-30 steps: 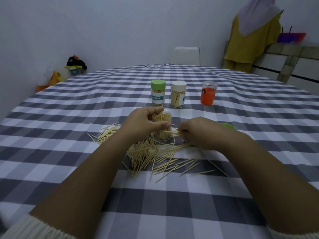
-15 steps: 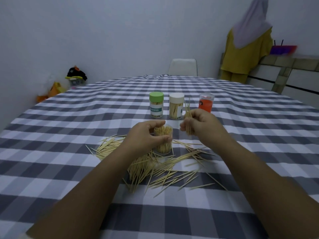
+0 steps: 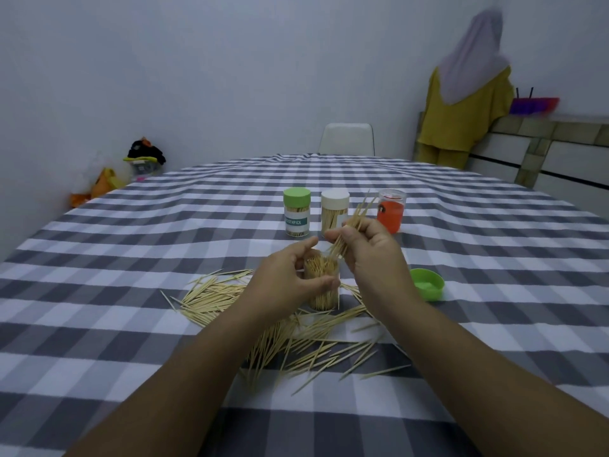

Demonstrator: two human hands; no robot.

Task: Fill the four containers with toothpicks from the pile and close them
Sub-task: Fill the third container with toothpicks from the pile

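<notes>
With the left hand (image 3: 290, 278) gripping the open container (image 3: 322, 285) and the right hand (image 3: 369, 249) pinching a tilted toothpick bundle (image 3: 351, 230), misaligned tips may catch the rim and scatter.

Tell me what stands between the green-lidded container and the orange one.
The white-lidded container stands between the green-lidded container and the orange container, shown in the head view.

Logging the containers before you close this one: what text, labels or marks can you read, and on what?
"TOOTHPICK", first letter partly cut off: teal band on the green-lidded container.
White-lidded container: label mostly hidden behind the right hand, unreadable.
Orange container: small dark mark, too blurred to read.
Open container in the left hand: no text visible.
</notes>
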